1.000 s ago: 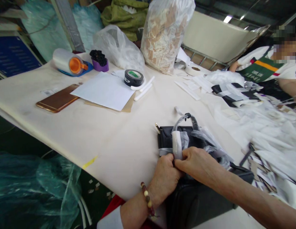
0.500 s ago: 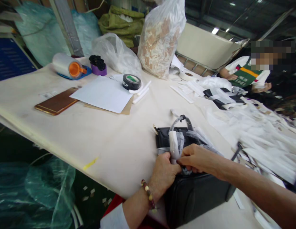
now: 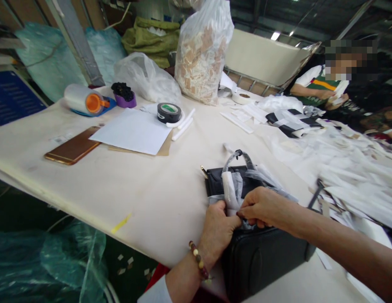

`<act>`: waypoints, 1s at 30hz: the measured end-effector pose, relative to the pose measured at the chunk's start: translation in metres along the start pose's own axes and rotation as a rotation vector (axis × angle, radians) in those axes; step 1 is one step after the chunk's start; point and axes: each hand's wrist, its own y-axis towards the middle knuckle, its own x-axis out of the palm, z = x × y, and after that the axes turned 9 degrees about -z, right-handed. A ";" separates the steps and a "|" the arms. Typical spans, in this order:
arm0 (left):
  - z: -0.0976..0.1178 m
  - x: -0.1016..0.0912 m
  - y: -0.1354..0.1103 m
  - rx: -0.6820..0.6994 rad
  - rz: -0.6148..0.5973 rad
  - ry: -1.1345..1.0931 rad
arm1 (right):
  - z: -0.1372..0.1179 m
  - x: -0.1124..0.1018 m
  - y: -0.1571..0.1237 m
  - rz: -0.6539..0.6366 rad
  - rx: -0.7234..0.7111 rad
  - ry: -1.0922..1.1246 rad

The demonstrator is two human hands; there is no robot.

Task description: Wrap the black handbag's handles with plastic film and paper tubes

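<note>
A black handbag (image 3: 265, 252) lies at the near edge of the cream table (image 3: 120, 189), its handle wrapped in thin clear film (image 3: 238, 185) with a white foam roll on it. My left hand (image 3: 217, 229), a bead bracelet on its wrist, is closed on the wrapping at the bag's near side. My right hand (image 3: 267, 208) pinches the same wrapping from the right, fingertips meeting the left hand's.
A phone (image 3: 72, 147), white paper on a clipboard (image 3: 132, 131), black tape roll (image 3: 169, 112), film roll with orange core (image 3: 84, 100) and plastic bags (image 3: 202, 50) sit farther back. White paper strips (image 3: 350, 172) pile at right. Another person (image 3: 322, 86) works at the far right.
My hands stay on the bag's wrapping with small finger shifts. The view has tilted a little, so the bag and hands sit slightly lower and more to the right.
</note>
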 end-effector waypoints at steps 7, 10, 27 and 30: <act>0.001 0.000 0.000 0.001 -0.004 -0.005 | 0.001 -0.002 -0.001 0.010 -0.015 -0.014; 0.000 0.000 0.000 0.006 -0.012 -0.018 | 0.004 -0.003 0.001 0.025 -0.031 -0.060; 0.015 0.002 -0.008 -0.057 -0.081 -0.293 | 0.034 0.003 0.022 -0.148 -0.245 0.228; 0.016 0.002 -0.007 -0.061 -0.076 -0.306 | 0.032 0.003 0.021 -0.166 -0.280 0.212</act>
